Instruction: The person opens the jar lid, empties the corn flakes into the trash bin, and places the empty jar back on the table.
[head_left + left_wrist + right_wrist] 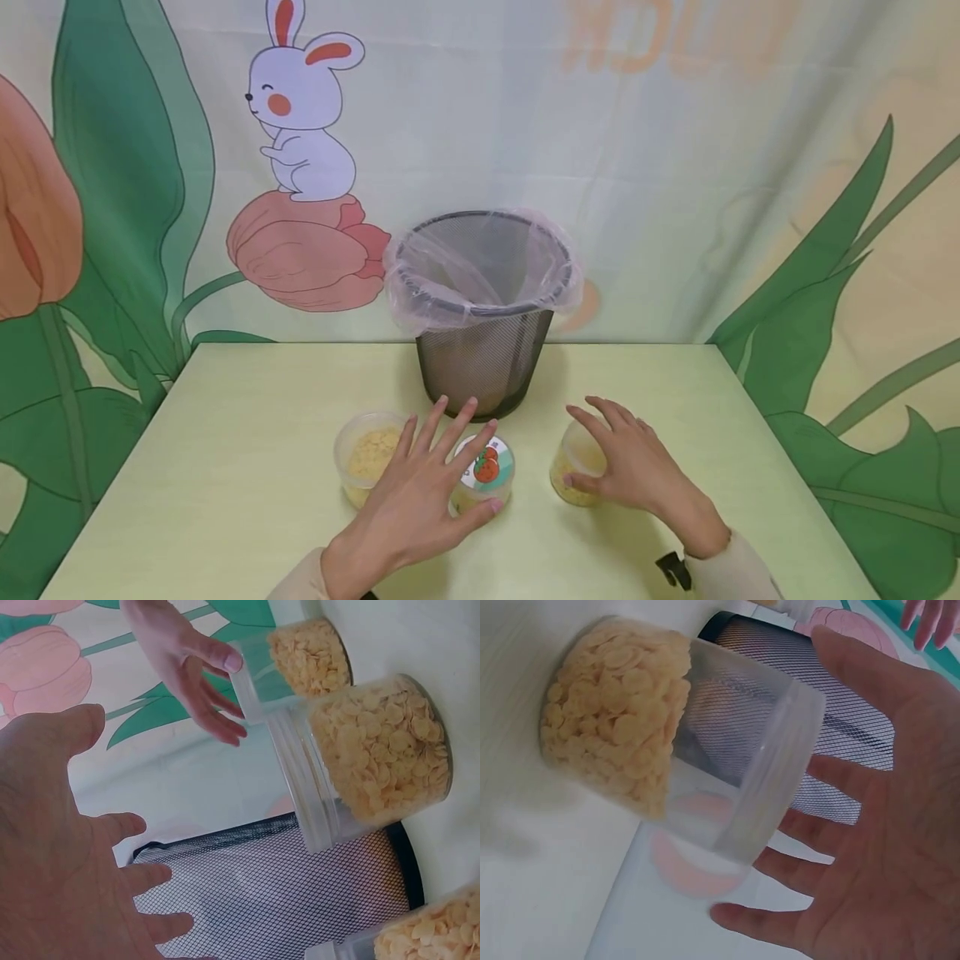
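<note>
In the head view my left hand is spread, fingers straight, above a lidded clear jar with a round fruit-picture label. Left of it, partly behind that hand, stands a clear jar of yellow flakes. My right hand is at the rim of another clear jar, thumb on the near side and fingers over the far side, not curled round it. The right wrist view shows that jar's flakes filling its lower part, the fingers extended beside its rim. In the left wrist view the labelled jar stands beyond the left fingertips.
Behind the jars stands a black mesh wastebasket with a pink plastic liner folded over its rim. The jars and basket stand on a pale yellow-green table. A printed curtain with a rabbit and tulips hangs behind.
</note>
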Motion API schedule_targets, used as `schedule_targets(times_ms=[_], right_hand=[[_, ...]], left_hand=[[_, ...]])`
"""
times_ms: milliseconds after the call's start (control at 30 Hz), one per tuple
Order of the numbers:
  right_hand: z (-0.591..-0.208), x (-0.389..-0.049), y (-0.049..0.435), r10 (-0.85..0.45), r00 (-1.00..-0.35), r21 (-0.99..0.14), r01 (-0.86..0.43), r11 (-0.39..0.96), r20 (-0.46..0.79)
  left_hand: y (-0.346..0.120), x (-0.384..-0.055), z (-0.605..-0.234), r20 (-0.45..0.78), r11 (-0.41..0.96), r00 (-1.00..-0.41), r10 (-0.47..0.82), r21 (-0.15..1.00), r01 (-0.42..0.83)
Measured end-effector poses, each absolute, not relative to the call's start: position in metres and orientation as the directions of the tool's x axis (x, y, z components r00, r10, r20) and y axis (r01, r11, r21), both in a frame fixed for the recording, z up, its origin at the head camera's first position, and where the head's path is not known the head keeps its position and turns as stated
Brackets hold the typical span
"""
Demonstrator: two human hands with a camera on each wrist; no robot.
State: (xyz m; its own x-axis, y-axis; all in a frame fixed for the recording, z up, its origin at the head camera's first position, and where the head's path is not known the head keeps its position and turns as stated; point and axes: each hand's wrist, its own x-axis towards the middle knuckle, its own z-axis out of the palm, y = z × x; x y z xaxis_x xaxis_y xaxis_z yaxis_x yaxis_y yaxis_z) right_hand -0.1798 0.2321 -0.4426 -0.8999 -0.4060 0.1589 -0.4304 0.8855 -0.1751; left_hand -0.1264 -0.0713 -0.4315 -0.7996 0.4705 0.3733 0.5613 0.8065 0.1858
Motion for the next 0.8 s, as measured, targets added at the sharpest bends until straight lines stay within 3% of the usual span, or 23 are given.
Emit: schedule_targets(times_ms=[267,800], right_hand=[[-0.447,-0.187,0.235,-0.364,-0.931,-0.227,-0.362,0.904,0.033],[-0.453,-0.192,0.231,-0.386,-0.919,-0.238,-0.394,0.888,0.08]], left_hand=[[-0.07,-0.127,-0.437,0.361,0.806,-0.803,0.473,0.19,0.56],[-0.072,-0.127,-0.438,0.38,0.816,-0.8,0.464,0.169,0.553]])
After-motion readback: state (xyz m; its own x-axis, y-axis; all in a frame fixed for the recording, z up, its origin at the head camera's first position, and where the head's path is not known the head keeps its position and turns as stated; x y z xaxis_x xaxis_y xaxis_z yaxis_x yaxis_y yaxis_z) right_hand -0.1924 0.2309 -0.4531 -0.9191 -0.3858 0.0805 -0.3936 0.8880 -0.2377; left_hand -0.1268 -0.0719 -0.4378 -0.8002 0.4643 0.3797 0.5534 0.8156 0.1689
